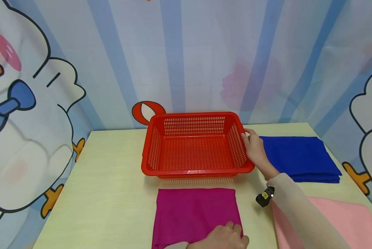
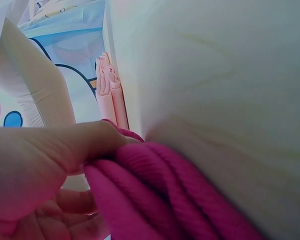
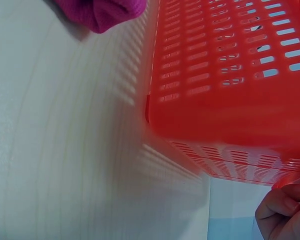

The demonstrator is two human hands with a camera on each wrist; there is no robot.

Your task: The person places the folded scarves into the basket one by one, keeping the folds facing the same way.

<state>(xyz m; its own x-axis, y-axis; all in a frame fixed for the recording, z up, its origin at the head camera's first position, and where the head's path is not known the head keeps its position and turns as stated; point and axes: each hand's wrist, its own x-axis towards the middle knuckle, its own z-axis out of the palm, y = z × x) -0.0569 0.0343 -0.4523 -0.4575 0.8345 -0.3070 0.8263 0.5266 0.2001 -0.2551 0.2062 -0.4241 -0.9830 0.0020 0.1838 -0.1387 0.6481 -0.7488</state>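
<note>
A red plastic basket (image 1: 198, 172) with slotted sides stands toward the back of the table. My right hand (image 1: 257, 149) holds its right rim; in the right wrist view the fingers (image 3: 285, 205) curl at that rim. In front of the basket lies a folded magenta cloth (image 1: 195, 211). My left hand (image 1: 223, 238) is at the near right part of this cloth. Seen from the left wrist, the thumb (image 2: 90, 142) presses on the cloth's stacked folds (image 2: 155, 185) with fingers on the other side, so the hand pinches it. Part of the left hand is cut off in the head view.
At the right back lies a folded blue cloth (image 1: 298, 155). A folded pink cloth (image 1: 344, 221) is at the right front, partly behind my right sleeve (image 1: 304, 211). A printed curtain (image 1: 198, 62) hangs behind the pale table (image 1: 105, 193).
</note>
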